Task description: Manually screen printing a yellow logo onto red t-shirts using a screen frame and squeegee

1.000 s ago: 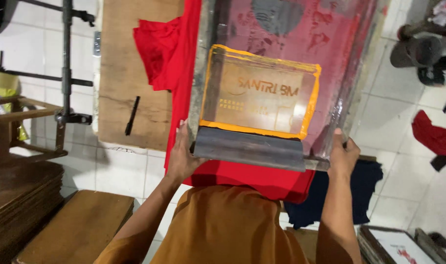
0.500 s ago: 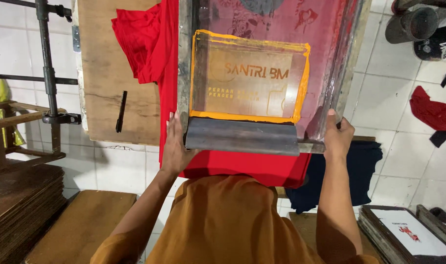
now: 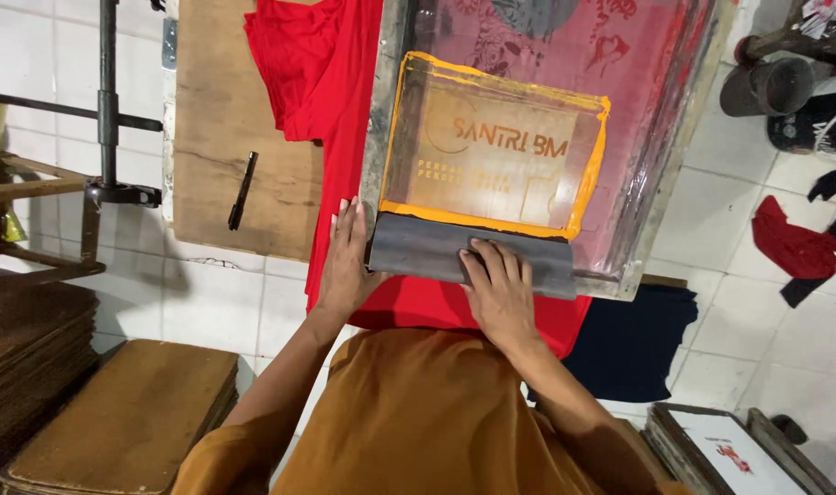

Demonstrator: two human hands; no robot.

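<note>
Your right hand lies flat on top of the grey squeegee, fingers spread over its middle rather than wrapped round it, while your left hand rests open against the squeegee's left end and the near-left corner of the screen frame. Neither hand has a closed hold on anything.

The squeegee sits across the near edge of the orange-bordered stencil window, with the red shirt spread under the frame on the wooden board.

With only a palm on the blade, pressure may fall unevenly, so one end could skip and leave a thin patch. The frame looks held at just one corner; if it creeps, the print may smear or double. Your left fingertips lie close to the blade's end and could pick up ink and mark the shirt. The black pen lies well clear.
</note>
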